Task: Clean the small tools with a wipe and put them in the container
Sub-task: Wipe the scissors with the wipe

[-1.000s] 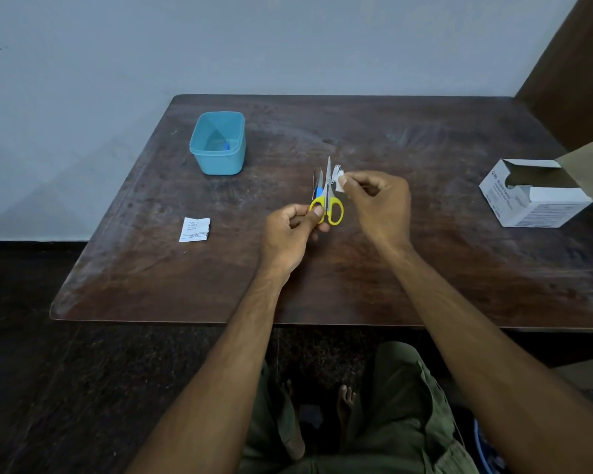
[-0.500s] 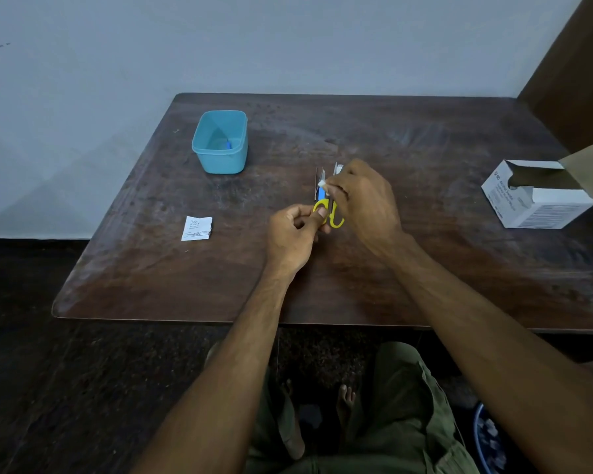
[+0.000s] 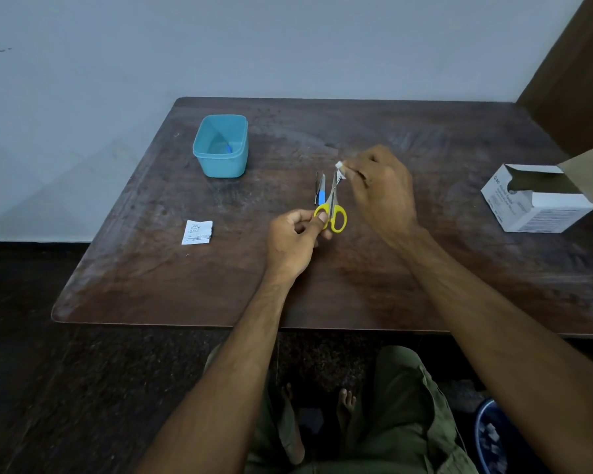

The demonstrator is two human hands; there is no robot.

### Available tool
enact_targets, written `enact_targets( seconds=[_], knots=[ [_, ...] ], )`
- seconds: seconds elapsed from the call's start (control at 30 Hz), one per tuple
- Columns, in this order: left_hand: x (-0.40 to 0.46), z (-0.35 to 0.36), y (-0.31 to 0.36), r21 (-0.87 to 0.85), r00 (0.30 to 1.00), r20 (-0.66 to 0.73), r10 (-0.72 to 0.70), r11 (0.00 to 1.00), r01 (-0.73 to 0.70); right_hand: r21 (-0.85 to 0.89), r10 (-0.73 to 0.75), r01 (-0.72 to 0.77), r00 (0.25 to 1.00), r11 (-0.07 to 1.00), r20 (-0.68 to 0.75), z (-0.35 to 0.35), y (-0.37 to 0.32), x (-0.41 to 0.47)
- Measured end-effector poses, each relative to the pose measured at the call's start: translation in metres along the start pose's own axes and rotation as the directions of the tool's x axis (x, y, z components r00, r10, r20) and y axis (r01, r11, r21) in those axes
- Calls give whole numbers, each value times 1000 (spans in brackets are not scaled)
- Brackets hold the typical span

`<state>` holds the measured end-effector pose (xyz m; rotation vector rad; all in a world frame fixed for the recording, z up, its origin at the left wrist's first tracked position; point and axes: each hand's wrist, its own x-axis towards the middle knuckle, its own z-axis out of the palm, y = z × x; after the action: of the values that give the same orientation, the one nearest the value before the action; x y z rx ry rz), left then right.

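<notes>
White wipe [image 3: 339, 165], pinched in my right hand [image 3: 380, 189], has slid off the blade tips; my left hand [image 3: 293, 239] grips the yellow scissors [image 3: 332, 208], blades wiped.

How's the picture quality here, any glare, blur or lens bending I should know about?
Head view: dim, even light, with soft glare on the table near its left edge; wide-angle bending bows the table's front edge; the scissors and left hand are fairly sharp, while the wipe in the right hand is slightly smeared; print on the box is unreadable.
</notes>
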<state>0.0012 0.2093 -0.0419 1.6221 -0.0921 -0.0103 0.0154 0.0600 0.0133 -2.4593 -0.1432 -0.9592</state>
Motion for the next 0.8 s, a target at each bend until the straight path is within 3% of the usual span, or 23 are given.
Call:
enact_targets(
  seconds=[0.23, 0.33, 0.4, 0.43, 0.5, 0.57, 0.63, 0.7, 0.8],
  knots=[
    [0, 0, 0, 3, 1000, 10, 6, 1000, -6, -2, -56, 56, 989, 998, 135, 9, 5, -21],
    [-1, 0, 0, 0, 1000, 16, 8, 1000, -8, 11, 11, -12, 995, 1000, 98, 10, -1, -16],
    [0, 0, -1, 1, 1000, 20, 12, 1000, -12, 143, 151, -159, 986, 977, 64, 7, -5, -10],
    [0, -1, -1, 4, 1000, 21, 13, 1000, -13, 293, 272, -283, 959, 913, 78, 5, -8, -6],
    [-1, -2, -1, 4, 1000, 21, 13, 1000, -13, 551, 481, -500, 855, 669, 192, 1, -8, 0],
    [-1, -2, -1, -3, 1000, 17, 16, 1000, -16, 622, 570, -632, 749, 462, 338, 0, -2, -1],
    [-2, -1, 0, -9, 1000, 16, 21, 1000, -21, 632, 589, -704, 673, 324, 447, 0, 4, -5],
    [-2, -1, 0, -5, 1000, 13, 22, 1000, -21, 614, 574, -738, 641, 280, 509, 2, 7, -10],
    [-2, -1, 0, 6, 1000, 13, 27, 1000, -27, 591, 543, -738, 657, 325, 522, 4, 6, -16]
  ],
)
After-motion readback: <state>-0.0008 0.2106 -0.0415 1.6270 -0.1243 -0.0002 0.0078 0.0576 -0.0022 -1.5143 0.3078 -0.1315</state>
